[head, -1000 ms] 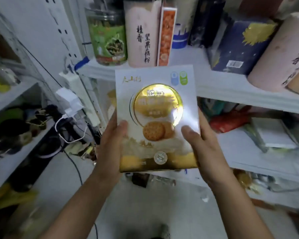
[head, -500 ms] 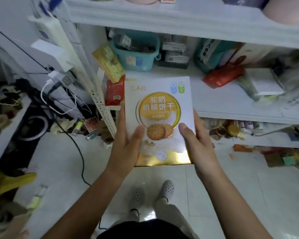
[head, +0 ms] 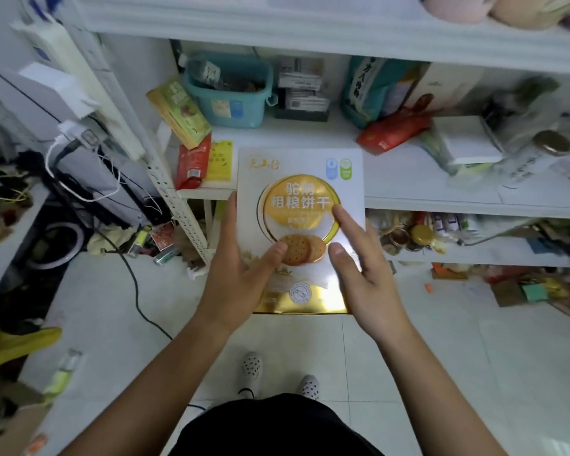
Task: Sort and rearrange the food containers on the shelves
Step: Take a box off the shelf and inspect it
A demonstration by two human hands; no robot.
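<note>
At far left a white power strip [head: 89, 90] hangs along the shelf post. A red packet [head: 191, 162] and a yellow packet [head: 219, 161] sit at the left end of the middle shelf [head: 425, 182], with a teal basket [head: 234, 105] behind them. Your left hand [head: 237, 284] grips the biscuit box [head: 300, 192] by its left edge, thumb curled across the printed biscuits and fingers behind. The box (white, gold disc on the front, gold band along the bottom) is held off the shelf, in front of its edge, between your two hands. Your right hand [head: 366, 284] holds the right edge — thumb and straight forefinger on the front, other fingers hidden behind. Further right, a red pouch [head: 389, 133] lies on the shelf.
</note>
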